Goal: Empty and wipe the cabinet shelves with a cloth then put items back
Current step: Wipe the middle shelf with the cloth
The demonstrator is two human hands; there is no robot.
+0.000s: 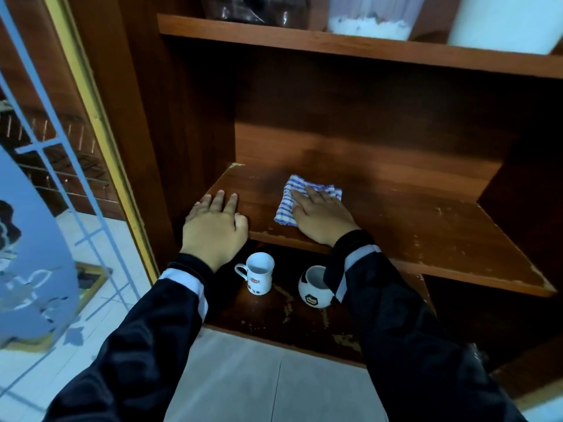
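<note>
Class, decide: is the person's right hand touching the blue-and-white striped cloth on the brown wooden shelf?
Touching. The head view shows the right hand lying flat on the blue-and-white striped cloth, fingers straight across it.

On my left I see a yellow-framed glass panel [45, 190] with frosted blue patterns, a wire rack [65, 169] behind it. Grey floor tiles [274, 379] lie below.
</note>
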